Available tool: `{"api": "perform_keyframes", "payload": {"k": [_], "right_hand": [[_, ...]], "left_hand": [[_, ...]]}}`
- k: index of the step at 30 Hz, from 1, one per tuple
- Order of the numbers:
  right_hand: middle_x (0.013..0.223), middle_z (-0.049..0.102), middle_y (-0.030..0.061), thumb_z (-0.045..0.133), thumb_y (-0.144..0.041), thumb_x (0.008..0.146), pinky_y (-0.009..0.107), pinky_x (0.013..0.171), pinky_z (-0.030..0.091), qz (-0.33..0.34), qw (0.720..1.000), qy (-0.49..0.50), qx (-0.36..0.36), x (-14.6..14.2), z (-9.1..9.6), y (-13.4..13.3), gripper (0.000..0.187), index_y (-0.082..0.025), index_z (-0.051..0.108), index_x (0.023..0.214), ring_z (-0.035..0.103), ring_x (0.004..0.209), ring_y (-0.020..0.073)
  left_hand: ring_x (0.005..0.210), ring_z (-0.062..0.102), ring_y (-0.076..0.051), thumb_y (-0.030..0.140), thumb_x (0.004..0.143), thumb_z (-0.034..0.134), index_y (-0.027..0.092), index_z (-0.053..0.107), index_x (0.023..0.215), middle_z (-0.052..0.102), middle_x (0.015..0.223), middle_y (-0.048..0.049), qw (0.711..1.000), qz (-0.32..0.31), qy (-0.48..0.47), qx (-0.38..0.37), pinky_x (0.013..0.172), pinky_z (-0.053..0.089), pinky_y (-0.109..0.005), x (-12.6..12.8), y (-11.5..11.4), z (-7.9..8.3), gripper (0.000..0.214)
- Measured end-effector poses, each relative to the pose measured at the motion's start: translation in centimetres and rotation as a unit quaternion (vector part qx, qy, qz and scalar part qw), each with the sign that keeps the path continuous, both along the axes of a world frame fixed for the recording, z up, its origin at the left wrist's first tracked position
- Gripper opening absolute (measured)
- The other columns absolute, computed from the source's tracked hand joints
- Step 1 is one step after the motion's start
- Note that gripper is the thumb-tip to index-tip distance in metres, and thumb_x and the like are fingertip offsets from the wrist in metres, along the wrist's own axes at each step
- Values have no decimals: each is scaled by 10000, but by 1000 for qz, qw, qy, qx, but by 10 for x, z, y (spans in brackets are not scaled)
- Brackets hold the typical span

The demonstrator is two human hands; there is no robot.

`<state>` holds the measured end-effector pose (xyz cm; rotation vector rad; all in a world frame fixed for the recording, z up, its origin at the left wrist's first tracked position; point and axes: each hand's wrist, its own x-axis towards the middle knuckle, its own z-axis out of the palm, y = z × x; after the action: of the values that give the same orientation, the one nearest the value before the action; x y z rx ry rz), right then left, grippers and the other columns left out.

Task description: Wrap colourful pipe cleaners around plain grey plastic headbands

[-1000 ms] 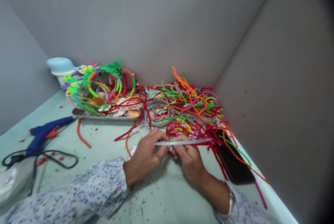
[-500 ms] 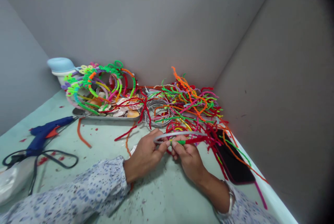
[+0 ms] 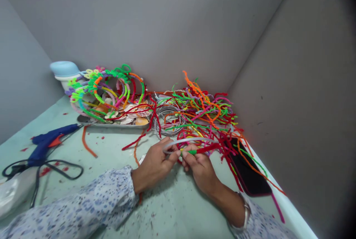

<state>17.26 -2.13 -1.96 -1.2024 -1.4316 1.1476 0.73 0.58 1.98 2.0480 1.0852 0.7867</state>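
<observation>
My left hand [image 3: 154,164] pinches one end of a plain grey headband [image 3: 187,140] that arches up and to the right. My right hand [image 3: 199,167] is closed on a green and red pipe cleaner [image 3: 200,150] held against the band's end. Both hands rest low over the pale green table [image 3: 172,213], just in front of a tangled heap of coloured pipe cleaners [image 3: 203,114].
A metal tray [image 3: 111,123] at the back holds finished wrapped headbands [image 3: 107,87] and shell-like pieces. A blue glue gun [image 3: 46,144] with its black cord lies left. A dark phone [image 3: 247,174] lies right. Grey partition walls close the corner. A coil of bare bands [image 3: 167,118] sits mid-back.
The grey headband has turned from edge-on and flat to an upward arch. The green and red pipe cleaner has come into view at its end between my fingers.
</observation>
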Motion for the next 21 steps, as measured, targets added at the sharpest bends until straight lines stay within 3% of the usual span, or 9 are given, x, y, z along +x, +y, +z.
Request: {"api": "perform_keyframes", "payload": {"k": [9, 21], "right_hand": [[578, 479, -35, 461, -344, 924, 241, 526, 374, -1, 1000, 8, -4, 0, 1, -1, 316, -185, 513, 656, 461, 525, 112], [585, 470, -41, 460, -308, 923, 245, 555, 376, 1, 1000, 0, 16, 1, 2, 0, 259, -195, 499, 693, 461, 545, 117]], "left_hand": [[712, 484, -153, 274, 904, 459, 168, 571, 740, 534, 740, -2, 1000, -11, 3, -10, 652, 352, -267, -1, 0, 1, 226], [570, 384, -120, 335, 842, 516, 181, 463, 654, 422, 591, 37, 978, 15, -120, -167, 545, 308, -252, 4, 1, -6, 249]]}}
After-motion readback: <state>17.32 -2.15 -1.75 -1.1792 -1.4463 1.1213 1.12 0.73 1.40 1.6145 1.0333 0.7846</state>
